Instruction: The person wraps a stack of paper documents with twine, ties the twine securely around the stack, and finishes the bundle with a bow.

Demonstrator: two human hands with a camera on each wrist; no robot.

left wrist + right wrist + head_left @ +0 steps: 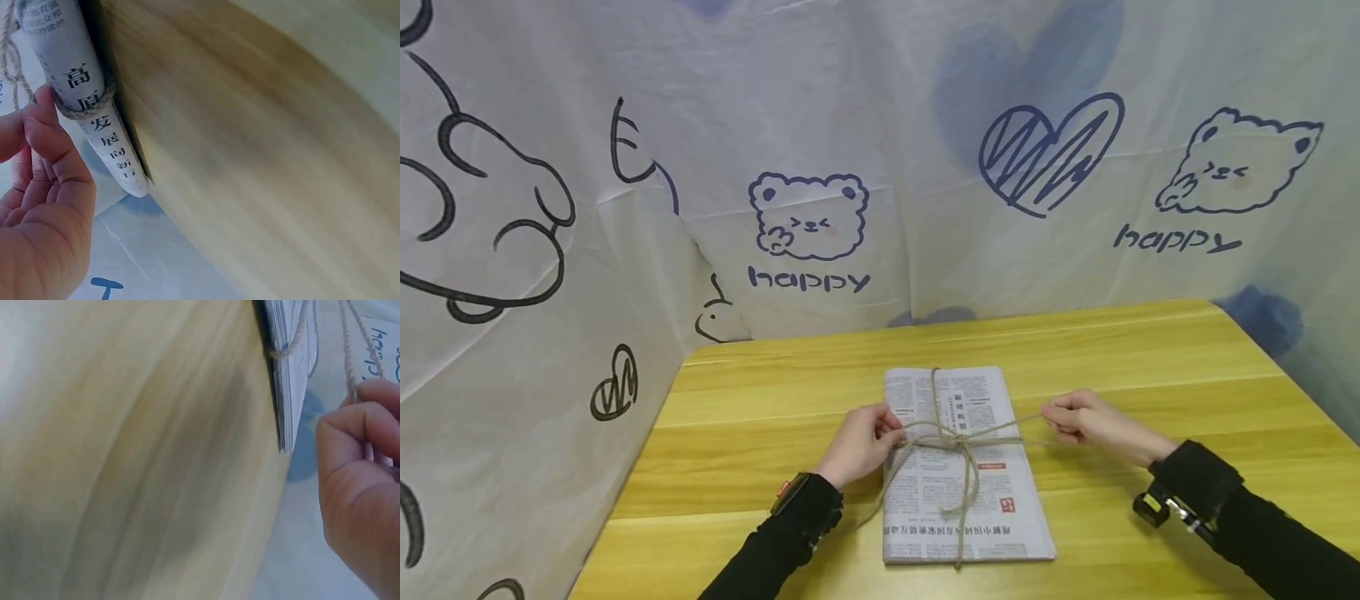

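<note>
A folded stack of newspapers [925, 500] lies on the table, bound crosswise with twine [958, 439] that is knotted near the middle of its top. Thumb and fingertips of my left hand [861, 442] pinch a twine strand over the stack's left edge. Off the right edge, my right hand [1097, 425] pinches twine drawn out from the knot. Two strands of twine [349, 356] run into its fingers in the right wrist view. Loose twine hangs down the front of the stack. The left wrist view shows twine [90, 112] wrapped round the folded newspaper edge [78, 81].
The yellow wood-grain table [760, 400] extends on both sides of the stack. Behind it and at the left hangs a pale cloth [925, 250] printed with bears, hearts and lettering. Each wrist wears a black band [1198, 475].
</note>
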